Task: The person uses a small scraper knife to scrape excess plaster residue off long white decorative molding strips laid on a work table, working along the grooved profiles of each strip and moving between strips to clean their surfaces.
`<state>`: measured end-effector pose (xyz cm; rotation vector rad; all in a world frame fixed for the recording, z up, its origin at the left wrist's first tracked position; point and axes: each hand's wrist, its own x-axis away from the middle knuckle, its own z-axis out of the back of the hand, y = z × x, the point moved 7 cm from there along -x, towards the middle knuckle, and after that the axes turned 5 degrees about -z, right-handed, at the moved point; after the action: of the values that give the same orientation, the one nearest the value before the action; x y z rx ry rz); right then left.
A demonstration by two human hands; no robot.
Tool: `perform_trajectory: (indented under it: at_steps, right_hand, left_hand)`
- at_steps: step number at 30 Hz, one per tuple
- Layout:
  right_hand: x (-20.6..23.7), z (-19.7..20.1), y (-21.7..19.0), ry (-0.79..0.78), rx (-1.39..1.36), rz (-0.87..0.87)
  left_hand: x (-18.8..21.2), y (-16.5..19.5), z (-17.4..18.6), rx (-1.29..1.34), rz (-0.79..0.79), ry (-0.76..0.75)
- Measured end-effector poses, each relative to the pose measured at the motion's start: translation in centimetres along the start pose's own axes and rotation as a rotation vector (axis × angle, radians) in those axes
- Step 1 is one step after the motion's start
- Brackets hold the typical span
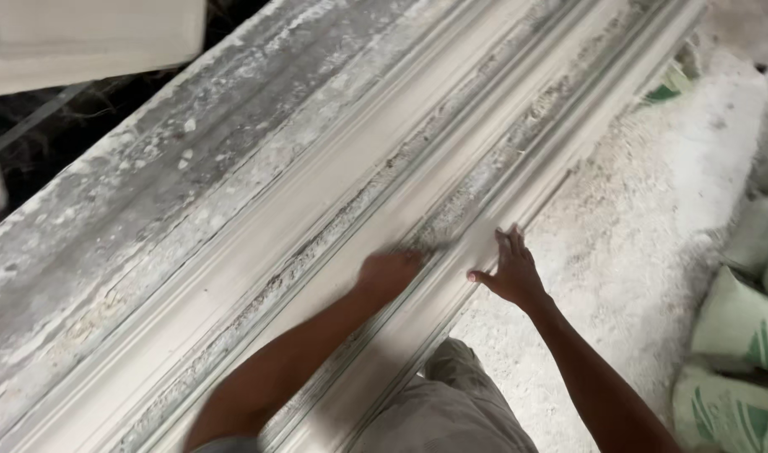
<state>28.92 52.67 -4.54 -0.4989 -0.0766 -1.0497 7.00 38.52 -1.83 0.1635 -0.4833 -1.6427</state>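
A long white plaster moulding (451,176) runs diagonally from lower left to upper right. The right hand (511,273), open and fingers spread, rests on its near edge at centre-right. The left hand (388,273), blurred and seemingly curled, presses the moulding's grooved face beside it.

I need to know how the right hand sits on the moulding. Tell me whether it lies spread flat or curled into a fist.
Spread flat. The right hand rests palm down on the near edge of the long white moulding, fingers extended and thumb out to the side.
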Motion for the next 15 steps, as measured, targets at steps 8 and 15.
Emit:
perform_trajectory:
  at_steps: [8, 15]
  right_hand:
    - [0.7, 1.1, 0.0, -0.038, 0.041, -0.007]
    - [0.7, -0.4, 0.4, -0.034, -0.006, 0.029]
  left_hand:
    - [-10.0, 1.7, 2.0, -0.052, -0.055, 0.14]
    - [8.8, -1.4, 0.4, -0.002, 0.043, -0.087]
